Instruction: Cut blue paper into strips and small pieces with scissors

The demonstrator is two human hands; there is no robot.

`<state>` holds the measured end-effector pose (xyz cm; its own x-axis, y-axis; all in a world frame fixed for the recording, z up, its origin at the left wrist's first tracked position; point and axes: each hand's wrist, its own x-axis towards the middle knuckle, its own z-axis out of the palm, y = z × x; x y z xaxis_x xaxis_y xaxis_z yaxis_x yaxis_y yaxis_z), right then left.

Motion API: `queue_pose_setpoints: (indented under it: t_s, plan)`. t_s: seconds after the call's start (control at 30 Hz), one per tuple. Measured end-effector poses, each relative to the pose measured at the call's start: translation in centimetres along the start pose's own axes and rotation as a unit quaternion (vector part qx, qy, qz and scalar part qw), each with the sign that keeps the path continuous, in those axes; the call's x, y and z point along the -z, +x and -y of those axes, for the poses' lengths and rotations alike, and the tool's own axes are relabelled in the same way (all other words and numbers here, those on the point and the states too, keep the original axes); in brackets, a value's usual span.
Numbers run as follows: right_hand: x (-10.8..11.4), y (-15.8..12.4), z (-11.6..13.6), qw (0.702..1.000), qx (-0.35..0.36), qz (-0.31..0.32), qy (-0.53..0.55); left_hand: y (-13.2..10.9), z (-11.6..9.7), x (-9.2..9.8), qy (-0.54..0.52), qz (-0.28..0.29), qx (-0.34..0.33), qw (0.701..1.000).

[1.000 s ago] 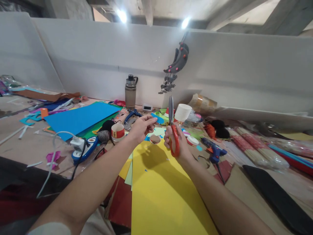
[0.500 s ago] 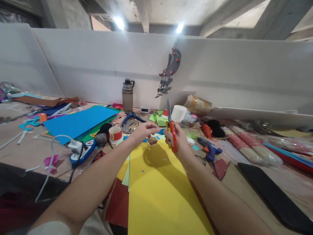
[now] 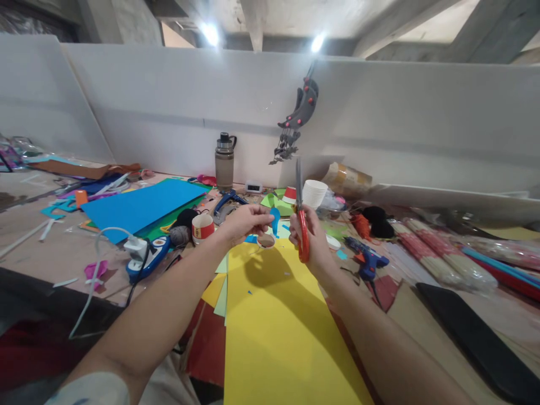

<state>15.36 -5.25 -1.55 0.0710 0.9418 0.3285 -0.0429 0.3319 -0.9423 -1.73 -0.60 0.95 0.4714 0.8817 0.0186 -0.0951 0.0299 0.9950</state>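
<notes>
My left hand is closed, its fingertips pinching a small blue paper cutout with a rounded top and a narrow lower end. In my right hand are scissors with red-orange handles, their blades pointing up and apart from the cutout. Both hands are above the far end of a large yellow paper sheet. Beneath the left fingertips sits a small round thing with a brown top. Small blue scraps lie near it.
A red-and-white paper cup and blue paper sheets are at left, by a blue power strip. At right lie a blue glue gun and a black slab. A bottle and stacked white cups stand behind.
The blue cutout now shows upright at my left fingertips; before, it was hardly distinguishable there. The left hand has turned slightly. The scissors remain in my right hand, and the view has shifted a little.
</notes>
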Motion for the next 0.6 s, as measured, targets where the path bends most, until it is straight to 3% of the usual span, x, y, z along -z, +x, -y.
queue_pose_setpoints:
  t_s: [0.2, 0.33, 0.6]
  plan:
    - [-0.5, -0.9, -1.1, 0.993, -0.039, 0.109, -0.034, -0.1, -1.0, 0.5, -0.178, -0.098, -0.035, 0.978]
    - [-1.0, -1.6, -1.3, 0.983, -0.055, 0.169, -0.04, 0.0, -1.0, 0.7, -0.214, -0.111, -0.057, 0.969]
    - [-1.5, -2.1, -1.2, 0.982, -0.081, 0.172, -0.006, -0.3, -1.4, 0.1, -0.231, -0.13, -0.045, 0.963]
